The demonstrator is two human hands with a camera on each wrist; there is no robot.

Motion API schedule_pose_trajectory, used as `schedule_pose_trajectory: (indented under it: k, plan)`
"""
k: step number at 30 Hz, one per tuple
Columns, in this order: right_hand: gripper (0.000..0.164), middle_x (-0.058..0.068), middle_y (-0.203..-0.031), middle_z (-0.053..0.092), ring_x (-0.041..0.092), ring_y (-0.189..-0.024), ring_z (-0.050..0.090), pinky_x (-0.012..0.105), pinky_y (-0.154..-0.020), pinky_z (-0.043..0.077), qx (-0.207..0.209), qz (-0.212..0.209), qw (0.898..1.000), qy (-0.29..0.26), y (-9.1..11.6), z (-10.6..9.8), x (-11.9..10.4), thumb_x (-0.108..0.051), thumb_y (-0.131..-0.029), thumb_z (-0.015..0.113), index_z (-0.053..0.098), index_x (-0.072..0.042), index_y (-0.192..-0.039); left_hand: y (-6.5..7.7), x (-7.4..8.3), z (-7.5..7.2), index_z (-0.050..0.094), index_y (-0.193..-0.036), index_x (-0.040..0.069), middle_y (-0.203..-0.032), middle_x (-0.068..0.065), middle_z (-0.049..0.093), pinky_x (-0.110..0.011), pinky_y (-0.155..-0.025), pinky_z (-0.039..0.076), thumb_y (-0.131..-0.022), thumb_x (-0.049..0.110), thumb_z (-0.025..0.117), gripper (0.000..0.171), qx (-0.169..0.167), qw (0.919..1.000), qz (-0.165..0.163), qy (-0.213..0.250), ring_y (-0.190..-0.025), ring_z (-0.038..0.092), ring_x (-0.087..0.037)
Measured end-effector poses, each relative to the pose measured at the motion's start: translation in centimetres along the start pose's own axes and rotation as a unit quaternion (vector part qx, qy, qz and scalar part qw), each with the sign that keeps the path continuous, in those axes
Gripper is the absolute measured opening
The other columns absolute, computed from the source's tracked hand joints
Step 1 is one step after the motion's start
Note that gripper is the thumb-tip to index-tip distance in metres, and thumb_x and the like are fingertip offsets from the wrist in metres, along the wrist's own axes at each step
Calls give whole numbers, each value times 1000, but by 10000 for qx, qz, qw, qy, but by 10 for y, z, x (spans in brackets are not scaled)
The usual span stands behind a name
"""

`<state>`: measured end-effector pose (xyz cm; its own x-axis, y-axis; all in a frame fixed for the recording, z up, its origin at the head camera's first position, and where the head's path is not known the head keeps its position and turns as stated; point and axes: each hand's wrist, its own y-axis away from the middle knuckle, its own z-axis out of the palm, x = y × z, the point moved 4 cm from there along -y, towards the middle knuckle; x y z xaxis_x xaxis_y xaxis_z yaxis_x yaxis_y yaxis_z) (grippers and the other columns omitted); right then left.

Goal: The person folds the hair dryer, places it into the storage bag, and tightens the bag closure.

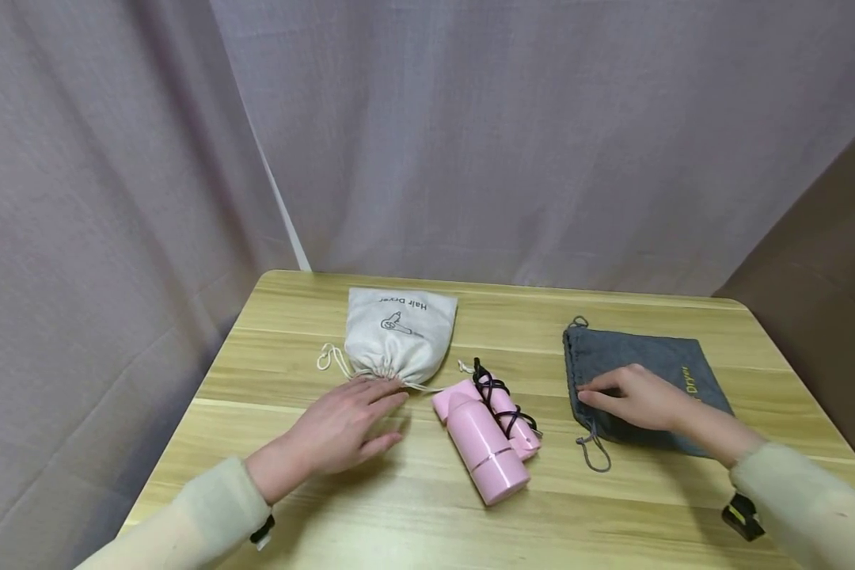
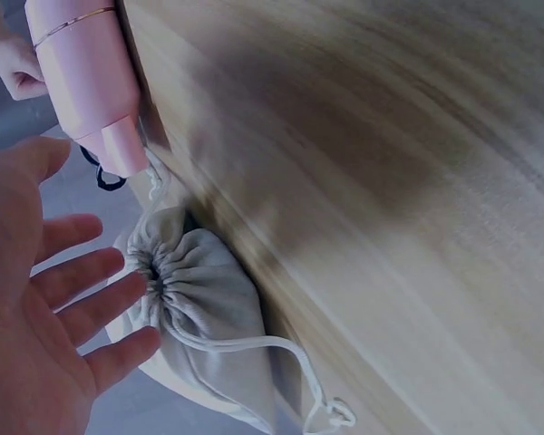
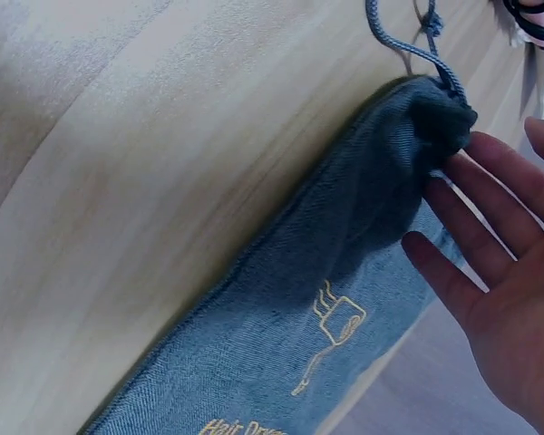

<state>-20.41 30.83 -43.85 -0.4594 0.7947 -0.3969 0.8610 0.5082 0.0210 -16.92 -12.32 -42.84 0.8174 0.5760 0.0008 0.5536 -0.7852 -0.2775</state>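
A pink hair dryer (image 1: 479,435) lies folded in the middle of the table, its black cord (image 1: 516,413) wound about the handle. To its left is a light beige drawstring bag (image 1: 435,324), printed "Hair Dryer", its mouth gathered and its white strings loose. My left hand (image 1: 338,423) hovers by that gathered mouth with fingers spread, holding nothing. On the right lies a flat dark grey drawstring bag (image 1: 613,356) with yellow print. My right hand (image 1: 637,400) is over it, fingertips (image 3: 444,186) at the mouth edge; these fingers look nearly straight in the right wrist view.
The wooden table (image 1: 292,317) has light grain and rounded far corners. Grey-purple curtains (image 1: 506,142) hang behind it and at the left. A grey cord loop (image 1: 595,455) from the dark bag lies on the wood near the dryer.
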Motion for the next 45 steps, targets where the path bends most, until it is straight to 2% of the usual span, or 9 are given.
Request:
schedule_pose_trajectory:
  k: [5,10,15,24,31,36,39,43,45]
  plan:
    - [23,-6,-99,79,11,-84,74,36,-71,63,185,131,9995,220,-3,-7,0,-28,-105,69,81,-11,-112,-3,1,-2,64,-144,3,-149,-16,63,-55,-117,48,-103,44,68,59,-296,9996,-13,13,-136,62,-35]
    - [33,4,-100,80,17,-82,75,45,-73,64,311,404,9961,716,-13,-15,5,-30,-105,70,78,-1,-118,-7,3,-2,63,-145,2,-148,-17,63,-53,-117,48,-103,46,67,60,-399,9992,11,51,-135,62,-34]
    - [42,11,-100,79,19,-76,73,52,-74,63,89,647,9913,1146,-23,-19,11,-36,-104,70,77,3,-118,-10,6,-1,63,-145,2,-149,-17,63,-53,-117,48,-103,46,68,61,-494,9988,49,2,-135,62,-34]
    - [42,-1,-80,68,16,-65,61,41,-56,51,-292,938,9738,2050,-40,-4,12,-51,-100,70,78,-10,-98,-14,12,5,59,-150,4,-154,-18,58,-53,-118,47,-104,47,64,63,-591,9982,90,100,-138,60,-35]
    - [31,3,-85,66,19,-66,61,41,-56,52,-180,676,9641,2563,-42,2,8,-43,-97,77,73,-13,-89,-17,17,8,56,-153,7,-155,-18,57,-54,-118,47,-105,46,64,63,-606,9979,145,149,-139,59,-35]
    - [15,6,-94,69,19,-68,64,40,-55,55,-103,340,9645,2616,-39,1,6,-29,-96,81,77,-14,-96,-17,20,10,54,-155,7,-158,-19,54,-57,-119,45,-105,46,65,64,-617,9976,142,263,-140,58,-36]
    - [7,2,-89,66,15,-64,59,36,-52,49,-27,169,9667,2555,-37,1,7,-20,-95,81,76,-16,-93,-17,21,12,52,-156,7,-159,-19,53,-58,-119,44,-105,46,64,66,-680,9972,148,284,-141,58,-36]
    - [19,-4,-80,59,10,-59,46,29,-51,36,98,15,9699,2434,-35,1,11,-13,-95,80,69,-20,-81,-18,24,14,51,-158,9,-160,-18,52,-58,-120,43,-105,47,63,67,-765,9968,144,206,-141,58,-35]
    - [19,-5,-80,62,10,-59,47,29,-51,37,188,-44,9716,2358,-33,0,13,-12,-95,79,69,-20,-81,-19,25,14,51,-158,9,-160,-18,52,-57,-120,44,-105,47,63,66,-751,9969,158,169,-141,58,-34]
